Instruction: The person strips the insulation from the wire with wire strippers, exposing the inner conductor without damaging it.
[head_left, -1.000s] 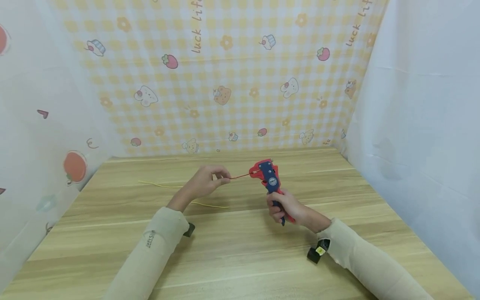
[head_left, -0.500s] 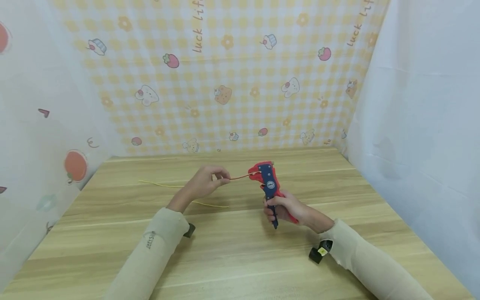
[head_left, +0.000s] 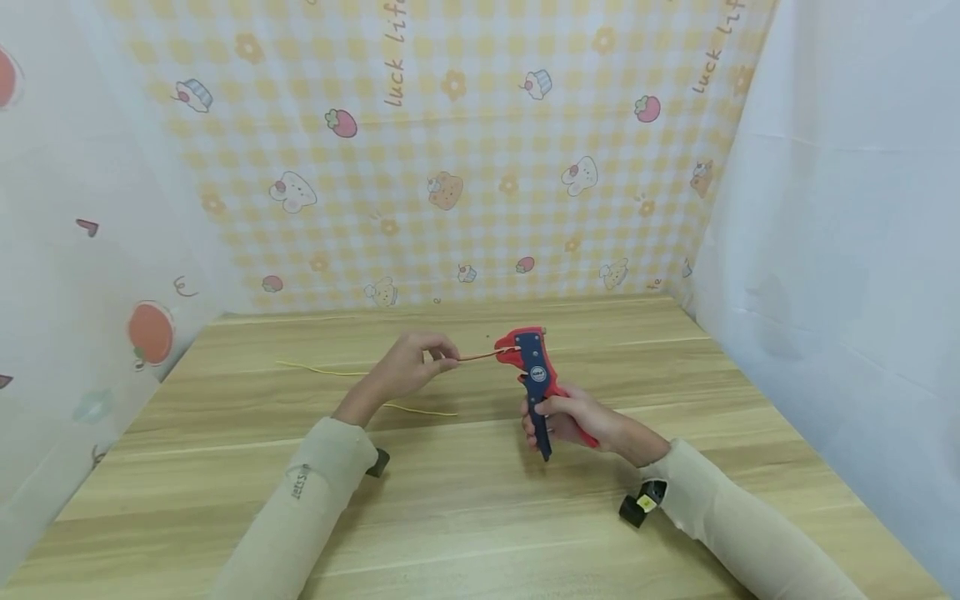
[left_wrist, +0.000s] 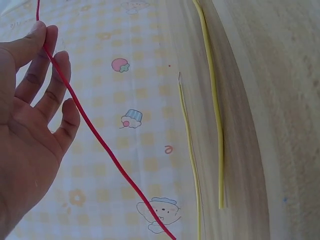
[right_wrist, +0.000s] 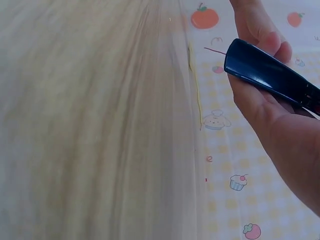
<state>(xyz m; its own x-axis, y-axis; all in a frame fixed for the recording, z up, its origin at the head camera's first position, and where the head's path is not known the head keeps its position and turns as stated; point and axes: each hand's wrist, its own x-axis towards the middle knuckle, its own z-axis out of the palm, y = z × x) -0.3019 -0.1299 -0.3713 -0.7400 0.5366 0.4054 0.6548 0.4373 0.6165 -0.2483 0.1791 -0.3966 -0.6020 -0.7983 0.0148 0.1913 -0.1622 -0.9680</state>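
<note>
A red wire (left_wrist: 102, 142) is pinched between the thumb and fingertips of my left hand (head_left: 411, 364). Its far end runs into the nose of a red and blue wire stripper (head_left: 536, 367), which my right hand (head_left: 573, 417) holds upright by the handles. Those handles stand spread apart, with my fingers around the blue handle (right_wrist: 265, 70). In the left wrist view, the wire passes across the fingers and its tail hangs free. The exact wire tip at the stripper's nose is too small to make out.
Two yellow wires (left_wrist: 215, 100) lie on the wooden table (head_left: 480, 517) behind and beside the left forearm. A tiny speck (head_left: 487, 336) lies behind the stripper's nose. A patterned cloth (head_left: 480, 167) hangs along the table's back edge.
The stripper has come slightly down and left, and its handles have spread apart. A tiny speck now shows on the table behind its nose. The left hand has hardly moved.
</note>
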